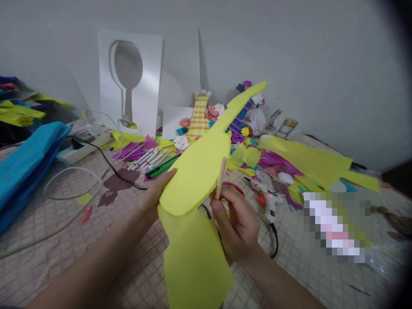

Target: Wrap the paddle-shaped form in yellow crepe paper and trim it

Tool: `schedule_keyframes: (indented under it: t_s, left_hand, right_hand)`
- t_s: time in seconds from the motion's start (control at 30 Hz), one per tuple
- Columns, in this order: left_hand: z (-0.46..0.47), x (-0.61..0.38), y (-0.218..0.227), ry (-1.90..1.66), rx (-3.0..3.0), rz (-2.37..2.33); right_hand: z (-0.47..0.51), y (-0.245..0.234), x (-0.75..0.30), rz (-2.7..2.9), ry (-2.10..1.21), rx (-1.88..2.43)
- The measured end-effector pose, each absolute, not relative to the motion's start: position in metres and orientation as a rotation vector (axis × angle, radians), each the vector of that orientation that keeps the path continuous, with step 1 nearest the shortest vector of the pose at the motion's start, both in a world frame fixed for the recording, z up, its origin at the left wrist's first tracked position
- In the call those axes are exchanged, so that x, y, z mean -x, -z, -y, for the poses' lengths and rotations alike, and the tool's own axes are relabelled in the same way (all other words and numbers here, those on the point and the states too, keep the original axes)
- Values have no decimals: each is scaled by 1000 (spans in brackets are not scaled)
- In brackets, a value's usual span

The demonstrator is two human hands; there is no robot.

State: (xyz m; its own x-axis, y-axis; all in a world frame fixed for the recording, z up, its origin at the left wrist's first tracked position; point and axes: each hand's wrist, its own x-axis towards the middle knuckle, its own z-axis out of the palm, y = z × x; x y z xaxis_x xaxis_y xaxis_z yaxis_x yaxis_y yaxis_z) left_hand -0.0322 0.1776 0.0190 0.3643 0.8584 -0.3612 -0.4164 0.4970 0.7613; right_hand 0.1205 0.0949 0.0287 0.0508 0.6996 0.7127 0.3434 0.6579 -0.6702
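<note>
My left hand (154, 192) grips the lower left edge of a yellow paper-covered board cutout (196, 174), shaped with a rounded body and a long narrow neck. The cutout is tilted, its neck pointing up and to the right. From its lower end hangs a loose sheet of yellow crepe paper (196, 262). Between the thumb and fingers of my right hand (236, 221) is a thin wooden stick (221, 177), held upright close to the cutout's right edge. The left fingers behind the cutout are hidden.
A white hot glue gun (270, 201) with a lit red light lies at right. Markers (149, 158) and a green box cutter (162, 166) lie behind. A decorated yellow piece (200, 116) and a white board with a cutout hole (152, 86) lean on the wall. A power strip (83, 148) sits left.
</note>
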Motion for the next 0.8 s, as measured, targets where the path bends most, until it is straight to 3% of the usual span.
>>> schedule_keyframes:
  t_s: [0.8]
  left_hand:
    - [-171, 28, -34, -892, -607, -912]
  right_hand:
    - [-95, -30, -121, 1643, -222, 819]
